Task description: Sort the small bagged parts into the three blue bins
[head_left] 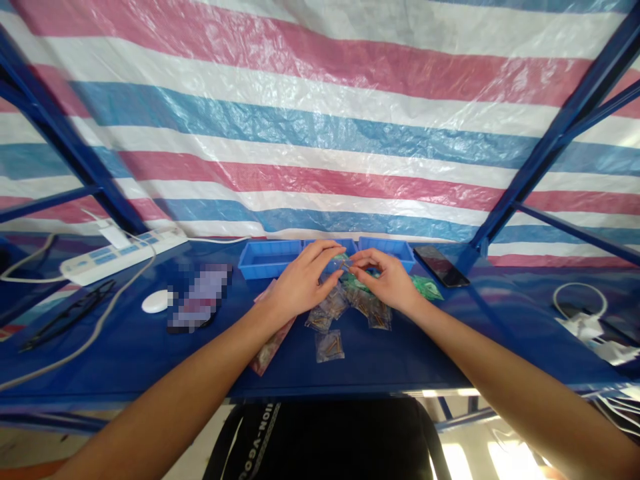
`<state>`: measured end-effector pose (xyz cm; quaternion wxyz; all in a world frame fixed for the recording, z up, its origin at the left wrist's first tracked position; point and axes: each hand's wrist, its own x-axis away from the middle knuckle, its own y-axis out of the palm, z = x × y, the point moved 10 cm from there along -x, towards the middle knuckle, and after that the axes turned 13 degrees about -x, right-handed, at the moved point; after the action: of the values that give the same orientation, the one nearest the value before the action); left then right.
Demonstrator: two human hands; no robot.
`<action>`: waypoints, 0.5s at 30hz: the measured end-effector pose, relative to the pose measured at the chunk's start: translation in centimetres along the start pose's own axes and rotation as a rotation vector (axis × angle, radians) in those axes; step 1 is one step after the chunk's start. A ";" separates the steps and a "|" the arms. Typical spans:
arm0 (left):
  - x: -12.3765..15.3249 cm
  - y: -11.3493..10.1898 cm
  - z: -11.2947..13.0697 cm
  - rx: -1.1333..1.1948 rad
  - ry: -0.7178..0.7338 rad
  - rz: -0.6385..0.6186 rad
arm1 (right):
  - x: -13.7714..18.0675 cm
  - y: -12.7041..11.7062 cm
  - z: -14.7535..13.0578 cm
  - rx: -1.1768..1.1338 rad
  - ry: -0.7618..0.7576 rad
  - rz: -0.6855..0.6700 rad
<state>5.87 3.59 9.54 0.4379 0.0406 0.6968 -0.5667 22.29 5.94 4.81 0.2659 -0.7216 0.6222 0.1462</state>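
My left hand [300, 283] and my right hand [385, 280] meet over the middle of the blue table [125, 347]. Between their pinched fingertips they hold a small clear plastic bag [344, 265]. Just below the hands lie several small clear bags [330, 345] with thin brown parts inside. A longer clear packet [270, 347] rests under my left wrist. Green packets [426, 288] lie to the right of my right hand.
Two blue plastic trays [267, 257] [395, 248] stand behind the hands. A black phone [441, 265] lies at the right, a white power strip [120, 257], a white round object [157, 301] and black glasses [70, 317] at the left. White cables [583, 323] sit far right.
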 end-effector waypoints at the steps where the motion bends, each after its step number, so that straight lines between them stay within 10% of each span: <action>1: 0.0 -0.1 0.0 0.001 -0.003 0.005 | 0.0 -0.2 -0.1 0.001 -0.003 0.008; 15: 0.0 -0.3 0.1 -0.022 -0.022 -0.003 | -0.1 -0.1 -0.1 0.022 0.008 0.008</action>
<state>5.69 3.39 9.77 0.4448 0.0286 0.6981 -0.5603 22.39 5.98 4.92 0.2705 -0.7168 0.6278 0.1377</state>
